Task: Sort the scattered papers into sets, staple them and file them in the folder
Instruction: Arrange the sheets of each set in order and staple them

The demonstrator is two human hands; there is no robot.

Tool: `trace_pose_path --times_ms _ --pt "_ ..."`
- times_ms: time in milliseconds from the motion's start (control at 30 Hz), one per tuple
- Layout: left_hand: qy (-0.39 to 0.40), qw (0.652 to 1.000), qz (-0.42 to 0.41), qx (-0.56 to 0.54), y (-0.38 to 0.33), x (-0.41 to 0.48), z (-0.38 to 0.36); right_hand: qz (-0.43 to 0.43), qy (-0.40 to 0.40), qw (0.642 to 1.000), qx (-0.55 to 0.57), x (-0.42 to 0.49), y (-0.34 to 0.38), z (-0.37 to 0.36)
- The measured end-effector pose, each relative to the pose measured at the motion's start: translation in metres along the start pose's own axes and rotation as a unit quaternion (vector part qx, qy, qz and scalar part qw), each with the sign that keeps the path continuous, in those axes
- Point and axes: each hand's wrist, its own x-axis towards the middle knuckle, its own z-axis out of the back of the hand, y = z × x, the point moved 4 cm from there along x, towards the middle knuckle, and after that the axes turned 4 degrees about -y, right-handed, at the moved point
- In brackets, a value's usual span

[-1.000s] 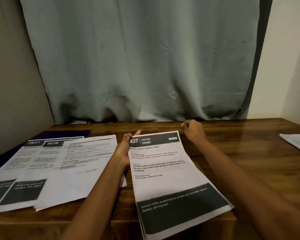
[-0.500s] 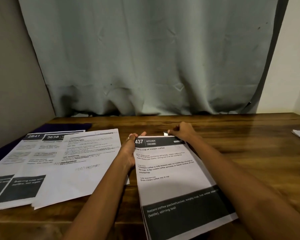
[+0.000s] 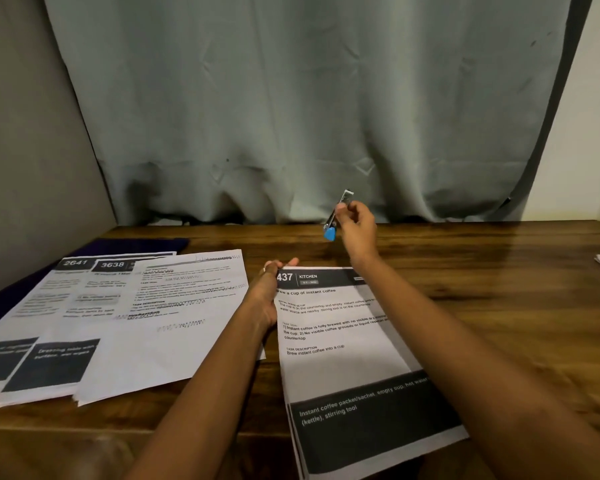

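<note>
Two hands: right hand [image 3: 358,231], fingers gripping blue-ended stapler [image 3: 336,218] above surface [image 3: 499,289]; left hand [image 3: 269,289], fingers pinching top corner of paper set [image 3: 343,344] headed 437. Three stacks [image 3: 118,327] lie left.

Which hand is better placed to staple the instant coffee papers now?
Probably the right hand: it grips the stapler, raised near the instant coffee papers' top edge, while the left hand holds their corner.
</note>
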Motion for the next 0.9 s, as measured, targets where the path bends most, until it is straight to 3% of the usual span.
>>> trace_pose_path --times_ms 100,200,367,567,800,900 --pt "-0.003 1.000 -0.002 -0.002 0.000 -0.001 0.000 -0.157 0.019 0.958 0.239 -0.021 -0.003 -0.017" --pt "-0.010 1.000 0.001 0.002 0.000 -0.002 0.000 -0.224 0.044 0.917 0.328 -0.045 -0.022 -0.021" --pt "-0.033 0.999 -0.006 0.027 -0.006 -0.005 0.005 -0.243 0.066 0.919 0.304 -0.053 -0.034 -0.020" --pt "-0.082 0.981 -0.104 0.145 -0.018 -0.007 0.017 -0.227 0.085 0.930 0.275 -0.051 -0.033 -0.019" --pt "-0.144 0.904 -0.244 0.320 -0.036 -0.012 0.031 -0.168 0.119 0.964 0.166 -0.049 -0.034 -0.022" --pt "-0.144 0.892 -0.261 0.339 -0.039 -0.014 0.031 -0.144 0.138 0.972 0.127 -0.050 -0.031 -0.025"
